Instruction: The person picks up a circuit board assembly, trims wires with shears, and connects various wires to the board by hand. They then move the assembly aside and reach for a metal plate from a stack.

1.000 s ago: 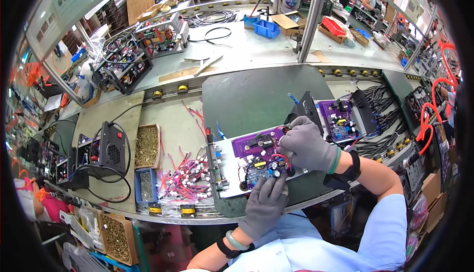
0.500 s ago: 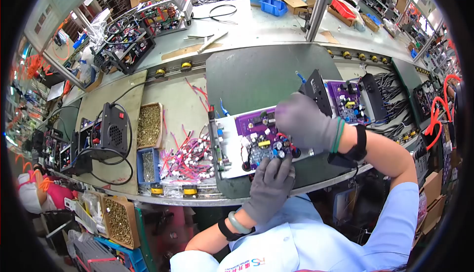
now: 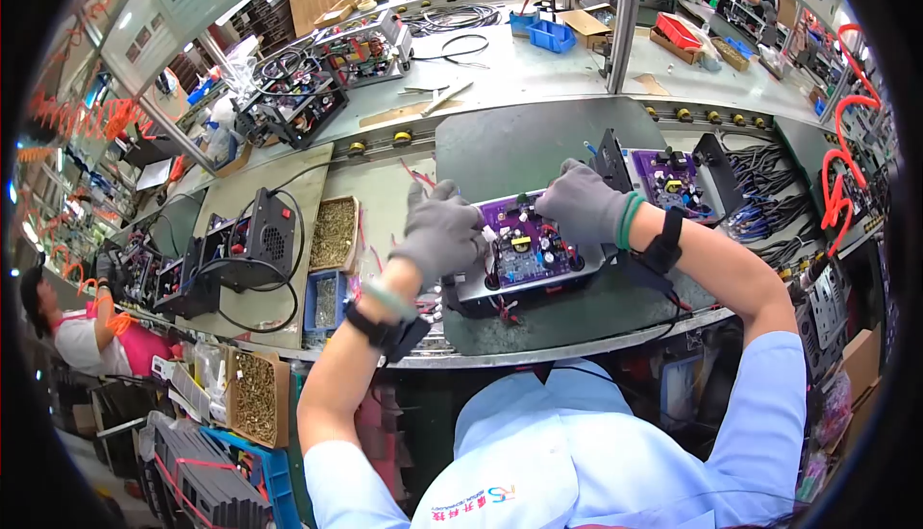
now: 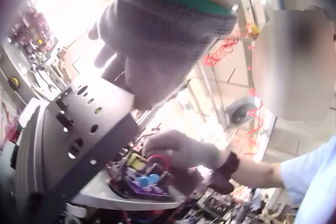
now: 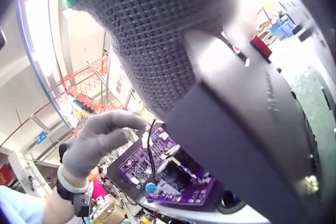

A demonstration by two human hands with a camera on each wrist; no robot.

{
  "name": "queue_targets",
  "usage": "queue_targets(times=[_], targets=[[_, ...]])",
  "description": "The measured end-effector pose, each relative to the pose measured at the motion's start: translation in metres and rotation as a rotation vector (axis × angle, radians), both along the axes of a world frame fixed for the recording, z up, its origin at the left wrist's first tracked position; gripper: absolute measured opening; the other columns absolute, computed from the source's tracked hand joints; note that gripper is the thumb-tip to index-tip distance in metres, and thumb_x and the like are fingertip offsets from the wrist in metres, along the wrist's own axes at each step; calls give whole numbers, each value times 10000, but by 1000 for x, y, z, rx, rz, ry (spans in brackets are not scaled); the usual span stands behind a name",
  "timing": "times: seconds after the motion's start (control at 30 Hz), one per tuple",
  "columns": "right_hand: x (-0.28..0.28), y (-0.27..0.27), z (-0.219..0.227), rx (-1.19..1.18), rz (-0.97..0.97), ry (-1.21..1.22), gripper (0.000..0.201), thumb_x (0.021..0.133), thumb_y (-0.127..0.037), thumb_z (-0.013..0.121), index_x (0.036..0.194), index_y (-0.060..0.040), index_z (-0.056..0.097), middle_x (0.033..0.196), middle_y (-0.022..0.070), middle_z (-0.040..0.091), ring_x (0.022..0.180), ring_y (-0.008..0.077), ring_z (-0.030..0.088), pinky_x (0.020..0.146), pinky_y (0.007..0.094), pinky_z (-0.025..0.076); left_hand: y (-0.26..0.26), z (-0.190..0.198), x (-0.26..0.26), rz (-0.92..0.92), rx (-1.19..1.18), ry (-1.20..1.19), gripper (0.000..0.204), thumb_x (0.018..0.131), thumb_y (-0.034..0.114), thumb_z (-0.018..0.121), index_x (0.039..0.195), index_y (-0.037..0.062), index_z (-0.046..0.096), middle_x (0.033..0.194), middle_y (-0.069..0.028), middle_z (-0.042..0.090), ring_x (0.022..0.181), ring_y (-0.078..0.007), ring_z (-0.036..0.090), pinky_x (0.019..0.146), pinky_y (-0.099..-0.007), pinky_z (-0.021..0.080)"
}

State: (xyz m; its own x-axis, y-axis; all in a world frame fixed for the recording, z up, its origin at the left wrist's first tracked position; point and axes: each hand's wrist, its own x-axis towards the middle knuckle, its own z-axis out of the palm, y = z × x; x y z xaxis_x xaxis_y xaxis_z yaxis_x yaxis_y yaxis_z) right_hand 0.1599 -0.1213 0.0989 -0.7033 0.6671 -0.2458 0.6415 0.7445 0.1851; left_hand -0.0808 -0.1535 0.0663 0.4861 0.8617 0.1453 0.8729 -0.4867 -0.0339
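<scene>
A purple circuit board (image 3: pixel 519 241) lies in an open metal chassis. At the chassis's left end is my gloved left hand (image 3: pixel 440 231), fingers spread and loosely bent. In the left wrist view that hand (image 4: pixel 152 45) is above a grey end panel (image 4: pixel 92 124) with holes, some fingers behind its edge. Over the board's back right part, my gloved right hand (image 3: pixel 585 204) has bent fingers; whether they pinch anything is hidden. The right wrist view shows the right glove (image 5: pixel 163 40) above a dark panel (image 5: pixel 226 140) and the left hand (image 5: pixel 100 142) across the board.
Right of the chassis stands another purple board (image 3: pixel 668 183), beside bundled black cables (image 3: pixel 764 169). A dark unit (image 3: pixel 264 241), a tray of brass parts (image 3: pixel 335 231) and a blue bin (image 3: pixel 327 298) are to the left. Another person (image 3: pixel 91 337) is at far left.
My left hand has left the board's front edge and moved up and left to the chassis's left end. The right hand stays near the board's back right. The chassis's dark front side now shows.
</scene>
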Motion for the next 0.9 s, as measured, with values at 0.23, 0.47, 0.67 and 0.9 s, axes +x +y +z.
queue_targets(times=[0.23, 0.47, 0.67, 0.9], targets=[[7, -5, -12, 73, 13, 135, 121, 756, -182, 637, 847, -159, 713, 788, 68, 700, 798, 261, 691, 901, 383, 430, 12, 17, 28, 209, -364, 134, 248, 740, 256, 685, 973, 264, 768, 1019, -70, 730, 1162, -260, 607, 1156, -599, 170], [22, -3, -31, 151, -66, 366, 94, 785, -205, 635, 812, -155, 710, 766, 67, 691, 758, 256, 683, 933, 397, 438, 2, 5, 5, 63, -229, -266, 232, 729, 257, 748, 950, 186, 745, 993, -67, 716, 1082, -265, 644, 1188, -493, 227], [13, -12, -13, 139, -27, 215, 71, 737, -156, 676, 802, -144, 702, 763, 76, 692, 725, 265, 681, 926, 375, 439, -38, -5, -3, -82, 93, -548, 173, 750, 129, 752, 900, 122, 666, 1015, -110, 720, 1082, -296, 671, 1153, -506, 317], [8, 2, -15, 0, -90, 119, 222, 650, -140, 750, 866, -124, 700, 787, 79, 691, 813, 257, 683, 940, 351, 420, -82, -21, 23, -59, 243, -874, 182, 748, 47, 733, 899, 97, 644, 842, -76, 721, 816, -268, 718, 1149, -518, 344]])
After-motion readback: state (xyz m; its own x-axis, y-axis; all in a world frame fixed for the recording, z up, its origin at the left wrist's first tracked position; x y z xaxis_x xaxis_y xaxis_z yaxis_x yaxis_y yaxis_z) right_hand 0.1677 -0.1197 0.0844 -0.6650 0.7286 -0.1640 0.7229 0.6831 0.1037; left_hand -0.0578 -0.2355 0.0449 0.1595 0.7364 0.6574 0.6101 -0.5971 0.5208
